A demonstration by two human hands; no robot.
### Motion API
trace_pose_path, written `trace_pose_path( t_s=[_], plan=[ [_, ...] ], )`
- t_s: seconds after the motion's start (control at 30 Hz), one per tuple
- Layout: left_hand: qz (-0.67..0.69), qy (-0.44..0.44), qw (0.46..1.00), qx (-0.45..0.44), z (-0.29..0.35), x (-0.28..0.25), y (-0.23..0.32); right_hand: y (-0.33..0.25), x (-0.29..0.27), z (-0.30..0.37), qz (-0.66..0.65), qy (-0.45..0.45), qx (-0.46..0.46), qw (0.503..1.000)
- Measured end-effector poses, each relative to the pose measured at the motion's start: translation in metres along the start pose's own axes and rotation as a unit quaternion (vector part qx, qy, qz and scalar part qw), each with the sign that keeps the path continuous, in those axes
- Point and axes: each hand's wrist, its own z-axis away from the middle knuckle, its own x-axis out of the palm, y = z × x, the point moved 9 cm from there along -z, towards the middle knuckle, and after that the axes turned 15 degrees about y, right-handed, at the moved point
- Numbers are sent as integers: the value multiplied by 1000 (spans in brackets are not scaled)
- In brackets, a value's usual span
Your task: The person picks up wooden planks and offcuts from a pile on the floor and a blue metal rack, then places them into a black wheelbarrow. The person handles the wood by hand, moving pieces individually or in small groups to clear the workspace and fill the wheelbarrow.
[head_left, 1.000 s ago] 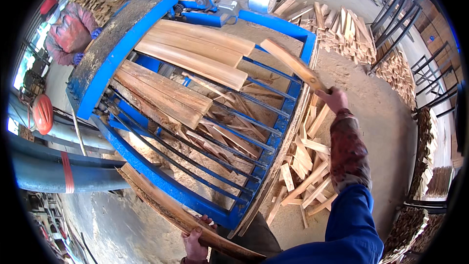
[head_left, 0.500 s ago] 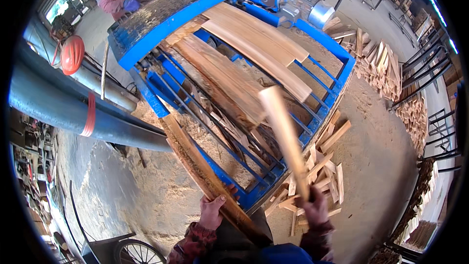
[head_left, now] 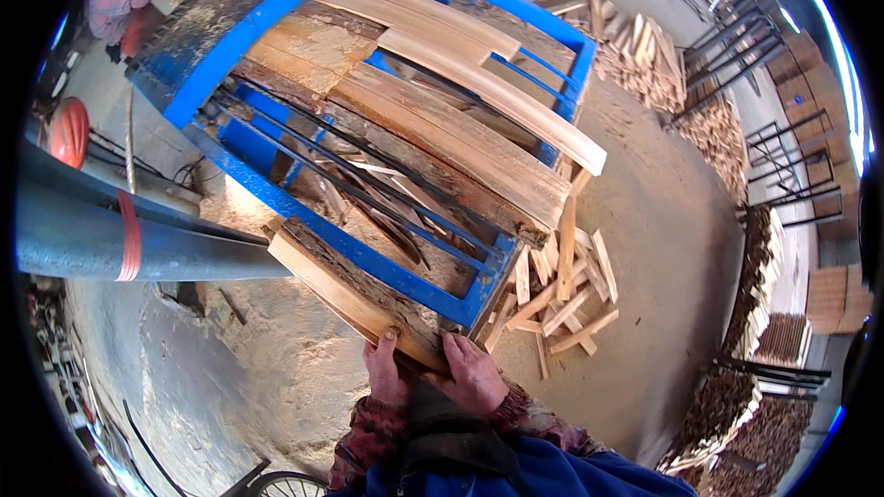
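Left hand: closed about the near end of the bark-edged board, its thumb lying on the pale sawn face
Right hand: on the same end from the right, just beside the left hand; its lower fingers are hidden
State of the grip: narrow, both hands filled by one piece — the board, held by its near end close in front of the body
Held piece: extends from the grip forward and to the left, pale face on the left, dark rough bark along the right
Blue frame: just ahead of the grip, its near rail running alongside the held piece; whether the two touch cannot be told
Dark bars: beyond that rail, with loose wood strips visible beneath them
Broad plank: ahead and to the right of the grip, lying across the frame, its bark edge on the side nearer the hands
Pale plank: farther from the grip, beyond the broad one
Offcut heap: on the floor to the right of the grip — short pieces lying crosswise
Blue-grey pipe: left of the grip, wrapped by a red band
Orange-red helmet: far ahead and left of the grip
Co-worker: farthest ahead on the left, partly out of view
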Motion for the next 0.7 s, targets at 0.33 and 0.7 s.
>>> trace_pose_path(
  t_s=[0.33, 0.7],
  plan=[
    [-63, 57, 996, 34, -17, -34, -4, 150, -134, -2, 293, 222, 69, 927],
    [-53, 52, 997, 25, -8, -39, -5, 210, -139, -54, 345, 191, -81, 915]
  ],
)
